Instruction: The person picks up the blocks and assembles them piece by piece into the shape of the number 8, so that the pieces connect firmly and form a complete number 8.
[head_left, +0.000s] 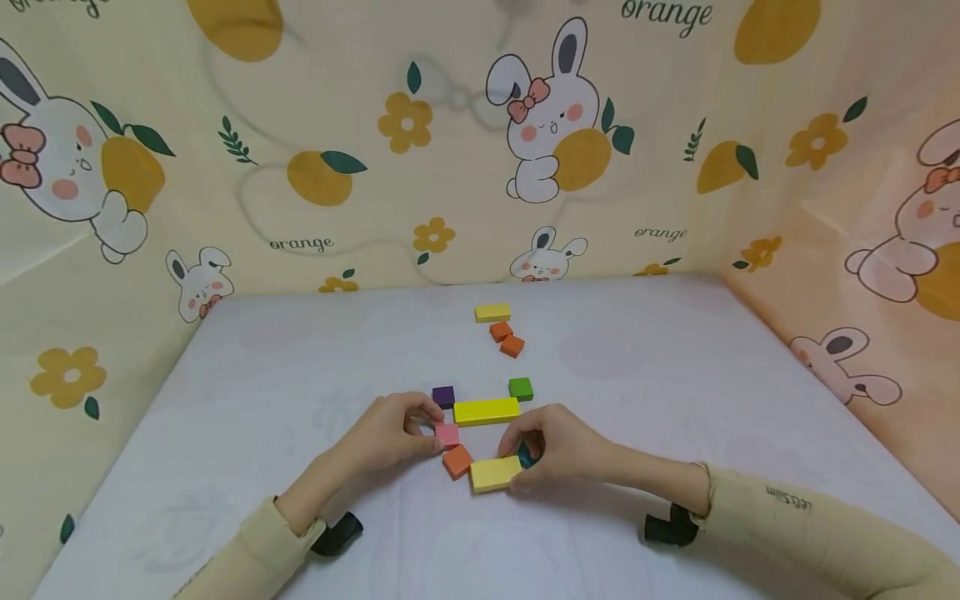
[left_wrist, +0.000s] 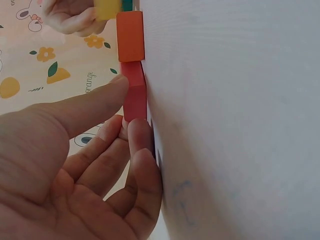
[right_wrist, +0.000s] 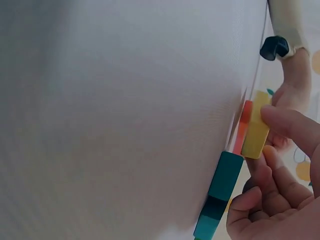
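My left hand [head_left: 386,433] pinches a pink block [head_left: 447,437] between thumb and fingers on the white table. In the left wrist view, an orange block [left_wrist: 130,37] touches the pink one's end. My right hand [head_left: 558,446] pinches a pale yellow block [head_left: 495,474], its thumb on one face in the right wrist view. That block meets the orange block's corner. Teal [right_wrist: 226,175] shows beside the right fingers, mostly hidden from the head view. Behind the hands lies a long bright yellow block [head_left: 486,412], with a purple block [head_left: 443,397] and a green block [head_left: 521,388] near its ends.
Farther back, another pale yellow block [head_left: 492,313] lies behind two small orange blocks [head_left: 512,345] whose corners meet. White cloth [head_left: 637,358] covers the table. A printed rabbit-and-orange curtain [head_left: 465,167] stands along the back and sides.
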